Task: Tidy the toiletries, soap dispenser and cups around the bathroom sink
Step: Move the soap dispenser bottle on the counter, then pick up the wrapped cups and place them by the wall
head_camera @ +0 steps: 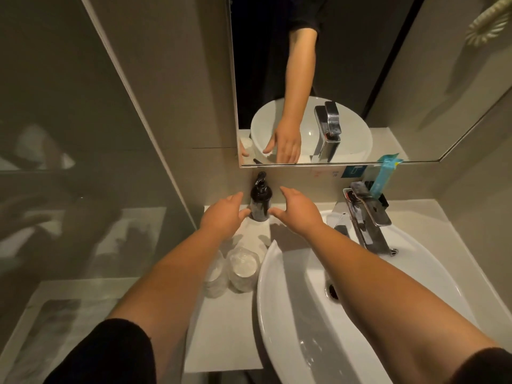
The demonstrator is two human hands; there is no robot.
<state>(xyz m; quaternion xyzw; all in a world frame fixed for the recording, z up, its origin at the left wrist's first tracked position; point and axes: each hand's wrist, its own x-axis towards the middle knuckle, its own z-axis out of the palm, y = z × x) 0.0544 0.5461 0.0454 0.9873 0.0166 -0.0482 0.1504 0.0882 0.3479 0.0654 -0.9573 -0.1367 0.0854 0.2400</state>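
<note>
A dark pump soap dispenser [260, 199] stands upright on the white counter [221, 328] at the back, left of the basin. My left hand [224, 214] is at its left side and my right hand [299, 210] at its right, fingers spread, thumbs close to or just touching the bottle's base. Neither hand is closed around it. Two clear cups [243, 268] stand side by side on the counter under my left forearm, which partly hides the left one. A teal toiletry packet [383, 174] stands in a dark holder [383, 200] behind the tap.
The white basin [293, 314] fills the lower right, with a chrome tap [368, 217] at its back. A mirror [346, 79] hangs just above the counter. A glass partition [83, 162] closes off the left side.
</note>
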